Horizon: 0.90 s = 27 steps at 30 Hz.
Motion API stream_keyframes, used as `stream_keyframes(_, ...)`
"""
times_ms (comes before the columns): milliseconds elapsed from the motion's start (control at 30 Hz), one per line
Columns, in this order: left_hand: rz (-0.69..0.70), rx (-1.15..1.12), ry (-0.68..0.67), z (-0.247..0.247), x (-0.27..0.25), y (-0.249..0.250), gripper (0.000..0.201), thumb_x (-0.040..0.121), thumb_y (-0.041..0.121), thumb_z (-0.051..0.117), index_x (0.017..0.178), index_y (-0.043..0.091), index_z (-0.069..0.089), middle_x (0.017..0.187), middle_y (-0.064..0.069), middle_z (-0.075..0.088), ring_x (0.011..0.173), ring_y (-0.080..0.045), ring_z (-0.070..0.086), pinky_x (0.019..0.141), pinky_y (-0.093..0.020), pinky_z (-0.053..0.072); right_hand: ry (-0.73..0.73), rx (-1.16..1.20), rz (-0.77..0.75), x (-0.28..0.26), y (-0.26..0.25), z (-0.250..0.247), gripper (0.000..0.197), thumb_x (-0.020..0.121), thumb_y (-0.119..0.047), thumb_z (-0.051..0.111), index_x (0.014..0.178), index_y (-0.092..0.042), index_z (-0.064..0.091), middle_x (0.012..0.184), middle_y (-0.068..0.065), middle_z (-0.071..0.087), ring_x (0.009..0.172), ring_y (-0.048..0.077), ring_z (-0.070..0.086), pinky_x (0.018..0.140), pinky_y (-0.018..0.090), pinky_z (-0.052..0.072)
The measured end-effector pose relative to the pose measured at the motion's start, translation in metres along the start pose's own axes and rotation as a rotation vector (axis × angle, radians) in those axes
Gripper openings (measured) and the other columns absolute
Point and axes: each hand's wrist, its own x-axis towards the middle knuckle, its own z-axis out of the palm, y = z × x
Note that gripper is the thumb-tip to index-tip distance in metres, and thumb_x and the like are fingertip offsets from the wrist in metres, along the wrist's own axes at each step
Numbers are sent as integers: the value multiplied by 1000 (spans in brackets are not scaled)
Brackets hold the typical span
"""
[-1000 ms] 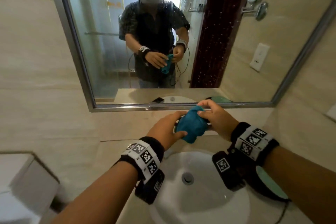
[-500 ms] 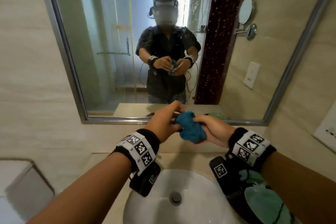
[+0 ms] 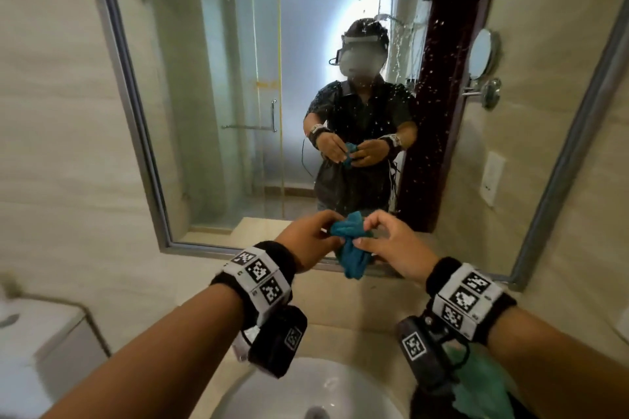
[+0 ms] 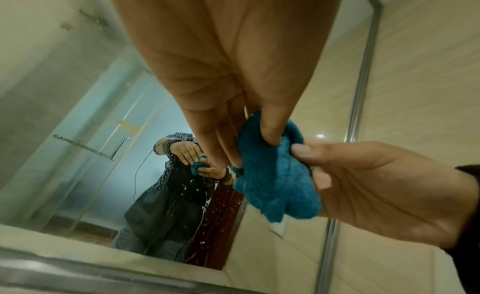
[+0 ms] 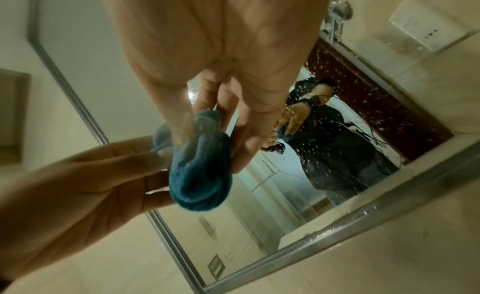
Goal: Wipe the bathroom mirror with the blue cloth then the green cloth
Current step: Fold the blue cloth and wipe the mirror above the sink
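A crumpled blue cloth (image 3: 352, 250) hangs between both hands just in front of the mirror's lower edge. My left hand (image 3: 335, 231) pinches its upper left part between thumb and fingers. My right hand (image 3: 366, 231) pinches the upper right part, thumb on the front. In the left wrist view the blue cloth (image 4: 275, 175) sits between my thumb and the other hand. The right wrist view shows the blue cloth (image 5: 200, 175) bunched under my fingers. The framed mirror (image 3: 238, 78) is speckled with droplets, mostly on its right half. A green cloth (image 3: 483, 381) lies on the counter under my right wrist.
A white basin (image 3: 306, 395) sits in the beige counter below my wrists. At the lower left stands a white cistern-like box (image 3: 41, 333). Beige tiled walls flank the mirror, whose metal frame (image 3: 136, 112) runs close to my hands.
Both hands have risen with the blue cloth from above the basin to the mirror's lower edge. The view has tilted up, and the cloth now hangs looser between the hands.
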Motion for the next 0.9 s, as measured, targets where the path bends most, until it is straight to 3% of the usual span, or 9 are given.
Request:
stream_keyframes(67,29,34,33,-8,5,2,29,91,16,57,120,15,56,115,-5,63,99,-16,59,83,-23,45,-40,23,-44,5,-6,0,32,81,3,66,96,-18,46,110,10,61,96,21,63,73,31,56)
stream_keyframes(133,59,60,65,-18,11,4,28,91,16,57,120,16,55,114,-5,62,96,-14,58,80,-22,44,-12,12,-65,13,-14,-1,45,78,1,70,108,-24,49,113,6,61,101,20,63,75,30,56)
stream_keyframes(233,110,131,104,-38,25,11,29,90,18,57,120,19,53,113,-6,62,99,-18,59,87,-32,49,78,-145,-117,30,-33,-1,38,77,-5,73,101,-30,58,104,-1,65,97,15,64,78,29,56)
stream_keyframes(333,183,235,141,-65,46,18,38,89,23,60,125,24,50,123,-4,57,111,-20,55,96,-36,47,202,-417,-222,49,-59,-8,29,77,-7,72,94,-28,62,92,-11,65,88,7,61,76,18,50)
stream_keyframes(433,248,411,271,-99,71,24,58,86,31,63,139,26,39,146,0,39,133,-18,36,109,-34,33,289,-625,-344,75,-88,-26,29,77,-4,69,100,-21,64,101,-3,61,94,11,57,80,19,44)
stream_keyframes(533,234,577,378,-132,97,27,75,85,41,62,147,28,22,157,4,13,144,-17,12,117,-42,19,389,-793,-432,105,-119,-48,32,78,-3,67,104,-21,64,109,1,56,99,15,53,85,18,37)
stream_keyframes(667,159,696,447,-169,128,26,94,85,48,60,149,31,-6,156,6,-17,144,-17,-12,118,-47,5,509,-898,-508,139,-159,-64,34,82,-3,63,111,-21,60,111,-2,49,100,16,52,89,24,41)
stream_keyframes(900,139,754,492,-200,179,30,112,81,55,62,145,21,-23,151,2,-32,141,-19,-25,114,-43,-7,737,-972,-722,185,-214,-76,25,83,-3,58,104,-16,65,97,1,55,91,21,54,76,40,50)
